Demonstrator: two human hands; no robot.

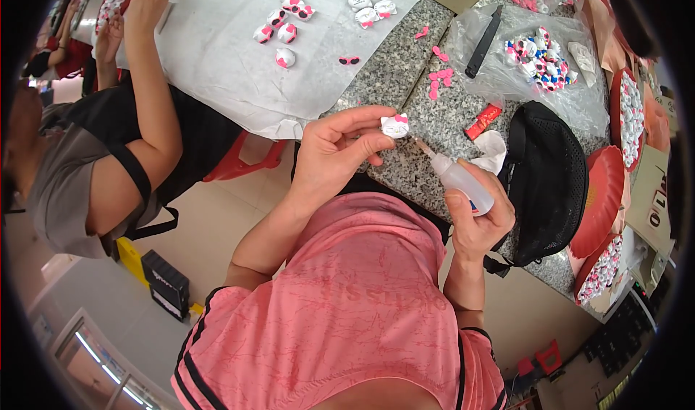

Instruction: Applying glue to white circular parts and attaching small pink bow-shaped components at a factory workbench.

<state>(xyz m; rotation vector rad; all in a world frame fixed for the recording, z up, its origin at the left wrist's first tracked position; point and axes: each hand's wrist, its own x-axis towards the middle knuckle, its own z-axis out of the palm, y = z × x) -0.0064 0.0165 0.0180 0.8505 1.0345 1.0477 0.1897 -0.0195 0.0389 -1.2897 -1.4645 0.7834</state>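
Between thumb and fingers, my left hand (334, 149) pinches a small white cat-head figurine (395, 126) with a pink bow, raised over the table's edge. My right hand (483, 211) is wrapped round a translucent squeeze bottle (457, 180), tilted so its narrow tip points at the figurine; a small gap seems to part them. Beyond, on a white sheet (217, 62), lie several white-and-pink heads (287, 33), some with dark sunglasses. A loose pair of pink-rimmed sunglasses (349, 61) lies nearer. Small pink pieces (440, 77) are scattered on the granite tabletop (394, 73).
Right of my hands lie a black mesh bag (546, 185), a red packet (483, 122) and a crumpled tissue (492, 151). Behind them are a black knife-like tool (483, 42) and a plastic bag of small colourful parts (541, 59). Red trays (599, 200) line the right. A co-worker (108, 149) sits left.
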